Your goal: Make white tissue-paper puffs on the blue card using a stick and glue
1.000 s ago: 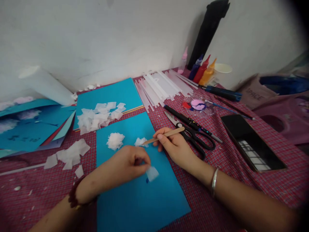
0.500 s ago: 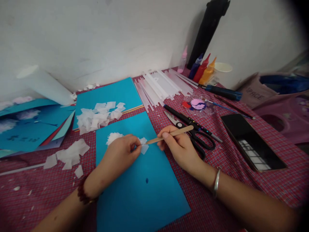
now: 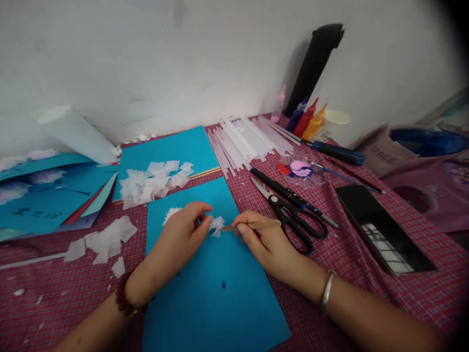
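Observation:
A blue sheet of paper (image 3: 205,303) lies in front of me with a fluffy white tuft (image 3: 171,214) near its far left part and a small dark blue spot lower down. My right hand (image 3: 262,239) is closed around a flat wooden stick (image 3: 264,224). The stick's tip touches a crumpled piece of white tissue paper (image 3: 217,226) on the sheet. My left hand (image 3: 190,227) hovers just left of that tissue, thumb and fingertips parted, with nothing visible between them.
Tissue squares (image 3: 146,188) lie on another blue sheet (image 3: 164,146) behind. Scissors (image 3: 293,215), pens, a black phone (image 3: 383,227), white strips (image 3: 249,139), a paint palette (image 3: 302,168) and paint bottles (image 3: 307,120) are at right. Blue cards (image 3: 47,195) lie at left.
My left thumb and fingers have parted and come away from the tissue. The stick is tilted lower, its tip on the tissue. The camera view has shifted slightly.

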Tool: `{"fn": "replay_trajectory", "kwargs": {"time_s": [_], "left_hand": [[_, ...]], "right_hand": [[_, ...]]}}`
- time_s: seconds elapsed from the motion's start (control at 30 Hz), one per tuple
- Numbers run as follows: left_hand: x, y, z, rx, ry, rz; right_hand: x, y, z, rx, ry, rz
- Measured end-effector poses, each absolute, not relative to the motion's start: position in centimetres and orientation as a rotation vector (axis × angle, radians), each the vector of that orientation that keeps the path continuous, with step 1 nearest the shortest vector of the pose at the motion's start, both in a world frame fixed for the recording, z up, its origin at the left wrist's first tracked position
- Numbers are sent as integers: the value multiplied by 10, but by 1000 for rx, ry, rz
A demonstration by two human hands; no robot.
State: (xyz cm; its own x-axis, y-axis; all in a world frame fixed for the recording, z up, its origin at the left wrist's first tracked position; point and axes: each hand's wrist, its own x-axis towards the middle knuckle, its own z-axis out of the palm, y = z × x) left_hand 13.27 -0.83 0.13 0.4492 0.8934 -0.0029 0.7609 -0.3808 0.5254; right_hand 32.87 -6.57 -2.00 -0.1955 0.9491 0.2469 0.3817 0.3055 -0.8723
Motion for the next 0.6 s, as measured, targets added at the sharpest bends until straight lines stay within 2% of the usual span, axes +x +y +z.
{"fn": "replay_trajectory", "kwargs": {"time_s": [0.23, 0.6], "left_hand": [[129, -5, 1, 2346, 1337, 265], [126, -10, -6, 2419, 1259, 212]], "right_hand": [[327, -72, -11, -1167, -1978, 812], [329, -57, -30, -1259, -1243, 1242]]}}
